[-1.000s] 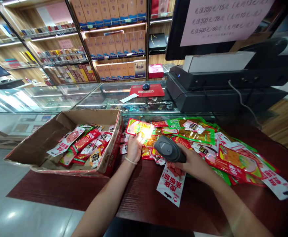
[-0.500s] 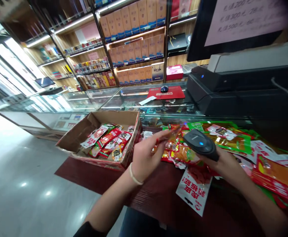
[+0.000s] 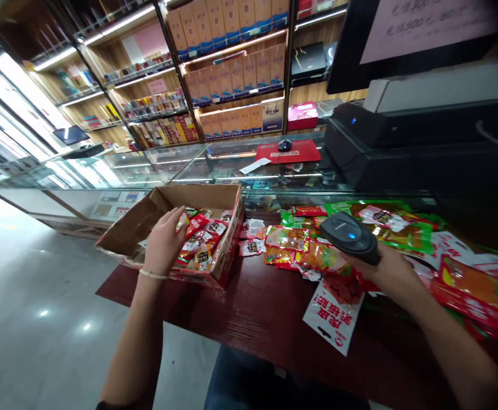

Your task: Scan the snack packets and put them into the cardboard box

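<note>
My left hand is over the left part of an open cardboard box, its fingers stretched out and the thumb apart from them. I see no packet clearly held in it. Several small red, white and green snack packets lie inside the box, some hidden behind the hand. My right hand is closed around the handle of a black barcode scanner with a blue light. Below the scanner lie heaped snack packets, and a white and red packet lies at the front.
The dark red table holds the box and the heap. Behind it runs a glass display counter with a mouse on a red mat. A monitor and a black machine stand at the right. Stocked shelves line the back.
My left hand has moved left from in front of the scanner, where it held a packet, to over the box. My right hand keeps the scanner in nearly the same place.
</note>
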Available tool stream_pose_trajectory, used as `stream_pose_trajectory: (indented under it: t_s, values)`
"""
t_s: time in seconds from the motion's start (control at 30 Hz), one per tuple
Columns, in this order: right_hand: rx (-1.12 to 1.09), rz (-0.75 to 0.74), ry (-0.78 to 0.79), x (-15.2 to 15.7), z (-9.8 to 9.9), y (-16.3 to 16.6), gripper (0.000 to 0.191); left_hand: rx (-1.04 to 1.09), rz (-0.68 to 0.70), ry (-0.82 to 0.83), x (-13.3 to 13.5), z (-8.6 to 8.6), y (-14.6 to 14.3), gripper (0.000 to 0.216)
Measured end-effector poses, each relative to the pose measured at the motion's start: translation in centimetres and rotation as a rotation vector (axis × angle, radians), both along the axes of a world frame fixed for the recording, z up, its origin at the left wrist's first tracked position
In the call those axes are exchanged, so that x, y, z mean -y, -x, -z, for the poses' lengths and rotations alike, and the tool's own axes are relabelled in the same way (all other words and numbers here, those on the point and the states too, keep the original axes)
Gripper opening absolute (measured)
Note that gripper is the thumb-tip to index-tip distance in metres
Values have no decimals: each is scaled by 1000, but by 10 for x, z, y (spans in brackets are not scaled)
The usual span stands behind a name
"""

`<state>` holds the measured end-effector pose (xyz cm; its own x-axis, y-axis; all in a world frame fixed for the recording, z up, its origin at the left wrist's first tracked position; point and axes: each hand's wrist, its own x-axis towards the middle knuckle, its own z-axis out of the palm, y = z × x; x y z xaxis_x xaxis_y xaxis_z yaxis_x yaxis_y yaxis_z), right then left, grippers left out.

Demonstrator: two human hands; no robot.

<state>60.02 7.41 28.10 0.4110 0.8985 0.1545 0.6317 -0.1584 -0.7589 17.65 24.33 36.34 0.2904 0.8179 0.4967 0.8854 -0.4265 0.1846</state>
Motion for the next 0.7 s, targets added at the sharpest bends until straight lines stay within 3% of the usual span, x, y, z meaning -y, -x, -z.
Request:
stream_pose_trajectory:
  t_s: [0.2,0.3,0.4,0.57,0.7]
  values:
    - [-39,50,-49,2,-9,-1,54,30,204,-91,52,-23,-66,36]
    - [-69,71,-78,3,-13,-3,52,55,417,-17,73,-18,-117,34]
    - [-106,83,-100,4,-17,-4,49,29,629,156,66,19,-169,33]
    - [-145,61,-131,4,-14,-8,47,-146,699,312,20,97,-217,55]
    - [-127,14,-158,4,-7,-14,46,-174,736,323,4,118,-218,67]
